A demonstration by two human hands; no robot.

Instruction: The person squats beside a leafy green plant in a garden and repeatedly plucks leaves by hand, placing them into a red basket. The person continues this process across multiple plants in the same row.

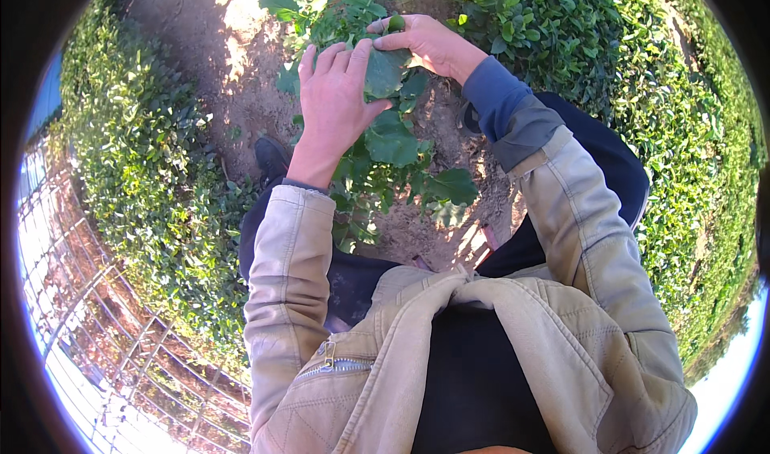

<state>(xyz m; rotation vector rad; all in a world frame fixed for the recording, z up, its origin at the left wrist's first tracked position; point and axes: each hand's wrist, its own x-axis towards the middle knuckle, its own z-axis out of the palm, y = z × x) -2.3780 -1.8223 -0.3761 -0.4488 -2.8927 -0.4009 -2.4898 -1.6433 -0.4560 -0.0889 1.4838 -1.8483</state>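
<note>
A leafy green plant with broad, lobed leaves grows from the soil in front of me. My left hand lies over its left side with the fingers spread, fingertips and thumb against the edge of a large leaf. On the other side of that leaf, my right hand has its thumb and fingers closed around a piece of green leaf. Part of this piece hides behind the fingers, so where it joins the plant cannot be made out.
Dense low hedges run along the left and right of the bare soil path. A wire fence stands at the lower left. My dark shoe rests beside the plant, and my bent knees flank it.
</note>
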